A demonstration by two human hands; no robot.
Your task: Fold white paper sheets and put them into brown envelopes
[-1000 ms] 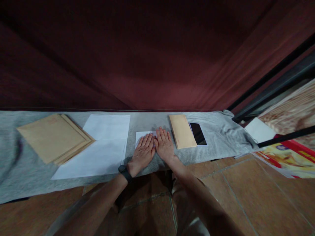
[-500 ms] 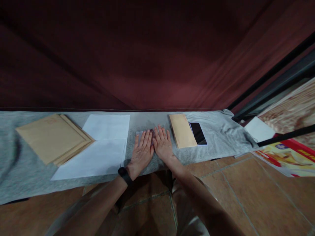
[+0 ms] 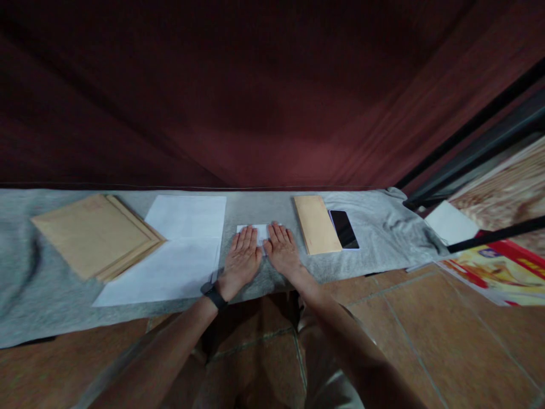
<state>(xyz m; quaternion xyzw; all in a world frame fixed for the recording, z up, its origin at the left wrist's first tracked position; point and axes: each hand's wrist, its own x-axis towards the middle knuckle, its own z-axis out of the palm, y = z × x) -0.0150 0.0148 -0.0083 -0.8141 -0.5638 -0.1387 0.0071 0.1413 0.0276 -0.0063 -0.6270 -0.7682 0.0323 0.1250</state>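
Observation:
A small folded white paper (image 3: 263,233) lies on the grey cloth, mostly covered by my hands. My left hand (image 3: 243,258) rests flat on its left part, fingers stretched out and pointing away from me. On the right part lies my right hand (image 3: 283,249), also flat with its fingers extended. A narrow strip of the paper shows between the two hands and past the fingertips. Just right of my right hand is a stack of brown envelopes (image 3: 317,224). To the left, large white sheets (image 3: 187,250) with a crease across them lie near my left hand.
Several larger brown envelopes (image 3: 96,233) overlap the white sheets at the left. A dark-screened phone (image 3: 344,229) touches the right envelopes. The grey cloth (image 3: 383,233) runs along a dark red curtain (image 3: 264,113). A red and yellow printed package (image 3: 502,272) is at the far right.
My left hand has slid left, away from my right hand, so the hands are now apart. More of the folded paper shows between them.

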